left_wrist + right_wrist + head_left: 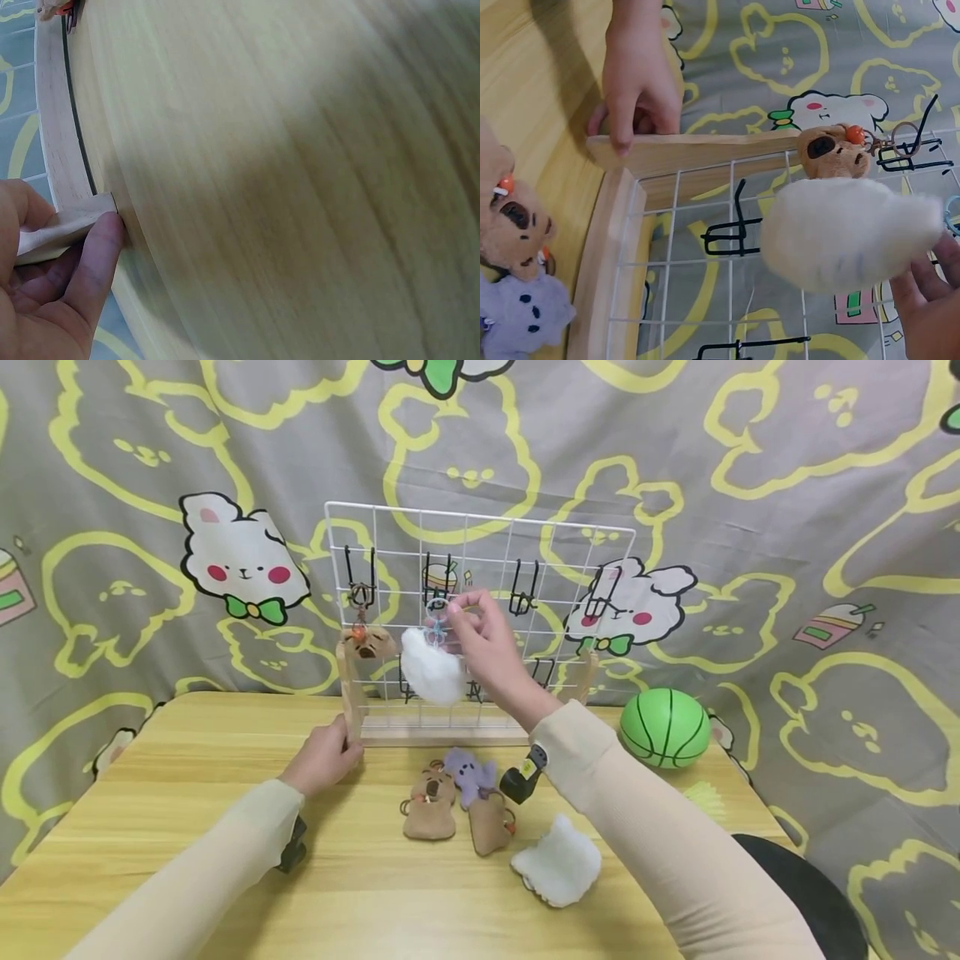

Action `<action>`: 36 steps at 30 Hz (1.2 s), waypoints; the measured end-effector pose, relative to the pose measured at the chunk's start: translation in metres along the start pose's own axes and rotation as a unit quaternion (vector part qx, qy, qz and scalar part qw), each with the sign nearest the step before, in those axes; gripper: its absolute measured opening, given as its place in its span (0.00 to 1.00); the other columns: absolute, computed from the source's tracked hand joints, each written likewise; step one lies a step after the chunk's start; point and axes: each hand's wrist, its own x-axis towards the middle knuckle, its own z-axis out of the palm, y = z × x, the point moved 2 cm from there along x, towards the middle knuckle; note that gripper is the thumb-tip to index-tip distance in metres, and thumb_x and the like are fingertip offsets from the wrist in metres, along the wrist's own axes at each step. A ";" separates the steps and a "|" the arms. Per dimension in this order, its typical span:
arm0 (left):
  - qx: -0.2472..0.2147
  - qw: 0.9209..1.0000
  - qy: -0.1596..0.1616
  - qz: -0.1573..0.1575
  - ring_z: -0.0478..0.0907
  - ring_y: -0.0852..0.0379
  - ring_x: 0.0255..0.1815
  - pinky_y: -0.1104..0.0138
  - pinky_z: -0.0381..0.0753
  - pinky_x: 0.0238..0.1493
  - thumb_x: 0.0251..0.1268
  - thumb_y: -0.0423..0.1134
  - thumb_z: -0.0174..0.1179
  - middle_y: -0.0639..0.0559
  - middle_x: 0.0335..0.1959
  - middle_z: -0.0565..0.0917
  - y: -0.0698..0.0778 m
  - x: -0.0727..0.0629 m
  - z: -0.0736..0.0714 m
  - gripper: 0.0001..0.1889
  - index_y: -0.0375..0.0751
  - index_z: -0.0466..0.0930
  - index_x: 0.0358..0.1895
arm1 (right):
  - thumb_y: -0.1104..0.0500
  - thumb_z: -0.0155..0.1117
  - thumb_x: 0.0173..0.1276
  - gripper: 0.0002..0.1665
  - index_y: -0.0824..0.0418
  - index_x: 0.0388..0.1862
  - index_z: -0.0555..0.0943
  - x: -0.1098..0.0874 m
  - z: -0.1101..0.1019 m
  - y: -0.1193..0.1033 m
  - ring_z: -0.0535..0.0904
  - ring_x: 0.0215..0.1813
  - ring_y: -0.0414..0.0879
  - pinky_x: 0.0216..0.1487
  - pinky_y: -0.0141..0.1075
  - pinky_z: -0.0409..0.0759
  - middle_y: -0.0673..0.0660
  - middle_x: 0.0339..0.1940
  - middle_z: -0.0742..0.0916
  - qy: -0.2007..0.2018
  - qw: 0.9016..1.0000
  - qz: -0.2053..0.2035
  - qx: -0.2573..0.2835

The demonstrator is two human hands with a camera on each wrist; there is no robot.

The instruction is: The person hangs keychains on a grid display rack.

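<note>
My right hand [487,647] pinches the ring [438,608] of a white fluffy plush keychain [431,668], which hangs in front of the wire grid rack near an upper black hook. In the right wrist view the white plush [840,232] covers part of the grid, beside the fingers. My left hand [326,753] grips the lower front end of the rack's left wooden side support [71,225], thumb and fingers on either side of it. A brown plush keychain [372,642] with an orange bead hangs by its ring from the upper left hook.
On the table before the rack lie two brown plush keychains [431,814] [491,827], a purple plush [471,774] and another white plush [561,862]. A green ball [665,727] is at the right. Several black hooks [522,589] are on the grid. A patterned curtain hangs behind.
</note>
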 end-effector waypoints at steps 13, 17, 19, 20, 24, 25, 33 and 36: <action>0.005 1.000 0.002 0.005 0.71 0.57 0.21 0.66 0.70 0.21 0.73 0.31 0.52 0.41 0.29 0.81 -0.004 0.000 0.000 0.27 0.16 0.62 0.70 | 0.58 0.49 0.85 0.10 0.64 0.56 0.70 -0.030 -0.012 0.009 0.83 0.56 0.55 0.57 0.52 0.87 0.65 0.63 0.83 0.003 0.999 -0.018 -0.028; 0.006 1.000 0.003 0.001 0.71 0.57 0.21 0.68 0.70 0.20 0.73 0.30 0.52 0.42 0.28 0.80 -0.002 0.000 0.000 0.27 0.16 0.62 0.70 | 0.58 0.48 0.85 0.10 0.64 0.54 0.71 -0.041 -0.016 0.014 0.84 0.55 0.54 0.53 0.46 0.89 0.65 0.61 0.84 -0.017 0.999 -0.008 -0.045; 0.006 1.000 0.003 0.002 0.71 0.57 0.21 0.68 0.70 0.20 0.73 0.30 0.52 0.42 0.28 0.81 0.000 -0.001 0.000 0.27 0.16 0.63 0.70 | 0.59 0.48 0.85 0.10 0.64 0.54 0.71 -0.047 -0.020 0.017 0.84 0.55 0.56 0.51 0.42 0.89 0.66 0.60 0.85 -0.029 0.998 -0.004 -0.051; 0.007 1.000 0.004 0.003 0.71 0.57 0.21 0.68 0.70 0.20 0.73 0.30 0.52 0.42 0.28 0.81 0.001 -0.001 -0.001 0.27 0.16 0.63 0.69 | 0.59 0.48 0.85 0.10 0.65 0.54 0.71 -0.050 -0.021 0.019 0.84 0.55 0.57 0.50 0.42 0.89 0.66 0.60 0.85 -0.036 0.998 -0.004 -0.055; 0.007 1.000 0.007 0.005 0.72 0.57 0.22 0.67 0.71 0.21 0.72 0.30 0.53 0.41 0.28 0.81 0.002 -0.001 -0.001 0.27 0.16 0.63 0.69 | 0.59 0.49 0.85 0.11 0.66 0.53 0.73 -0.064 -0.029 0.028 0.85 0.50 0.52 0.49 0.44 0.89 0.67 0.56 0.86 -0.063 0.995 0.001 -0.076; 0.007 1.000 0.007 0.004 0.71 0.57 0.22 0.67 0.71 0.21 0.72 0.30 0.53 0.42 0.28 0.81 0.002 -0.001 -0.001 0.27 0.17 0.63 0.69 | 0.59 0.49 0.85 0.11 0.66 0.53 0.73 -0.068 -0.031 0.032 0.86 0.49 0.50 0.49 0.46 0.89 0.67 0.55 0.86 -0.072 0.994 0.003 -0.085; 0.005 1.000 -0.003 -0.002 0.70 0.58 0.20 0.67 0.70 0.21 0.74 0.31 0.52 0.44 0.26 0.79 -0.003 0.002 0.000 0.27 0.17 0.62 0.70 | 0.60 0.51 0.84 0.12 0.71 0.47 0.77 -0.097 -0.046 0.070 0.88 0.44 0.53 0.43 0.41 0.89 0.71 0.47 0.87 -0.149 0.980 0.034 -0.124; 0.008 1.000 -0.001 0.000 0.70 0.57 0.20 0.67 0.70 0.21 0.74 0.31 0.52 0.45 0.26 0.78 -0.002 0.002 0.000 0.26 0.17 0.63 0.69 | 0.61 0.52 0.83 0.12 0.70 0.47 0.78 -0.106 -0.053 0.084 0.88 0.45 0.56 0.43 0.44 0.90 0.70 0.45 0.87 -0.170 0.973 0.054 -0.143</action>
